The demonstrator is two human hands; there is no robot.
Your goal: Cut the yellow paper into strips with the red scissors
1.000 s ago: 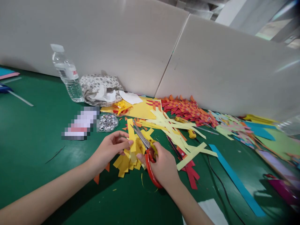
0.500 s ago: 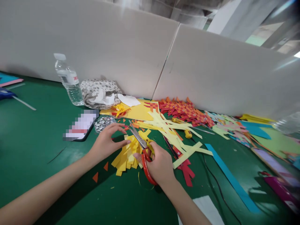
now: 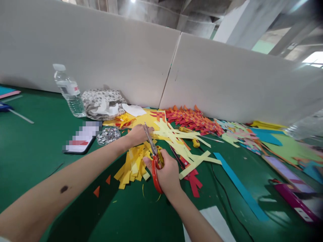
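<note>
My right hand [image 3: 168, 171] is closed round the red handles of a pair of scissors [image 3: 152, 146], whose blades point up and away from me. Past a heap of short yellow paper strips [image 3: 135, 164], my left hand [image 3: 138, 134] reaches down, back of the hand up. Its fingers are mostly hidden, partly by the hand itself, close to the scissor tips and the left ends of the pale yellow paper strips [image 3: 174, 134]. Two small orange paper triangles [image 3: 97, 191] lie left of the heap.
Woven red-orange paper fish [image 3: 193, 119] are piled against the white partition [image 3: 113, 50]. A water bottle [image 3: 70, 95], a phone [image 3: 83, 139] and a bag of small beads or eyes [image 3: 108, 135] stand or lie left. A blue strip [image 3: 239, 185] and a dark cable [image 3: 227, 195] run along the right.
My left hand has moved forward and right, from beside the yellow heap to beyond it, and its fingers have turned downward. My right hand still holds the scissors. The view has shifted slightly.
</note>
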